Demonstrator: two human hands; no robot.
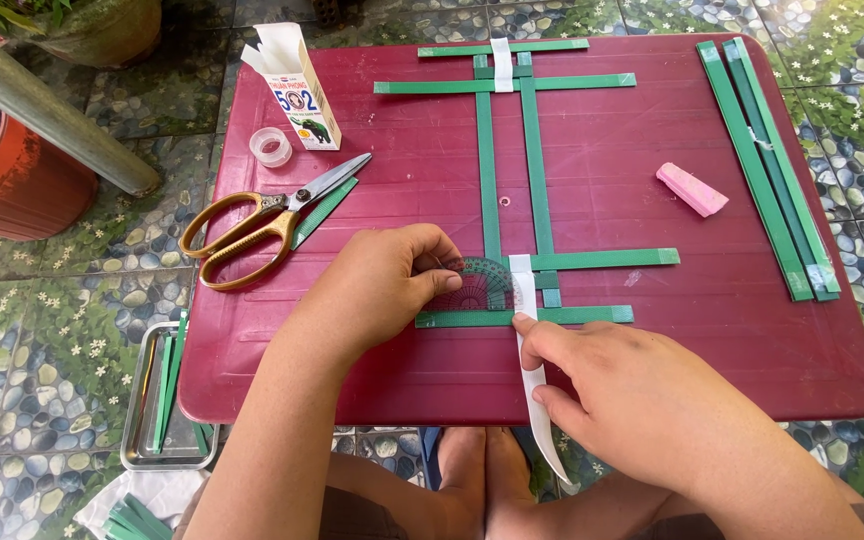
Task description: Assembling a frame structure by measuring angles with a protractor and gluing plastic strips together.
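Note:
My left hand (pixel 384 285) presses a clear green protractor (pixel 477 285) flat on the maroon table (pixel 612 170). The protractor lies against a frame of green strips (pixel 508 170): two long upright strips crossed by horizontal ones. My right hand (pixel 622 395) holds a white strip (pixel 530 345) with its fingertip pinning it on the lowest green cross strip (pixel 582 314). The white strip runs over the cross strips and hangs off the table's near edge. Another white strip (pixel 502 63) crosses the top of the frame.
Gold-handled scissors (pixel 257 222) lie at the left over a short green strip. A small glue box (pixel 297 88) and a clear cap (pixel 271 146) stand behind them. A pink block (pixel 691 189) and spare green strips (pixel 767 165) lie right. A metal tray (pixel 162 400) sits on the floor.

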